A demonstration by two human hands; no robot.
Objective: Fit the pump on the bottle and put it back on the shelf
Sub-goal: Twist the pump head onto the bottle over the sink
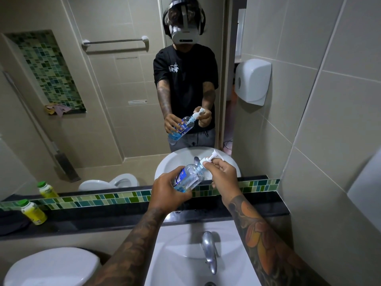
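A clear bottle with blue liquid and a blue label is tilted in mid air above the black shelf, its neck pointing up and right. My left hand is wrapped around its lower body. The white pump sits at the bottle's neck, and my right hand pinches its collar with fingertips. The mirror behind shows the same hold from the front.
A yellow bottle with a green cap stands at the shelf's left end. Below are the white sink with its chrome tap and a toilet tank lid. A white paper dispenser hangs on the right wall.
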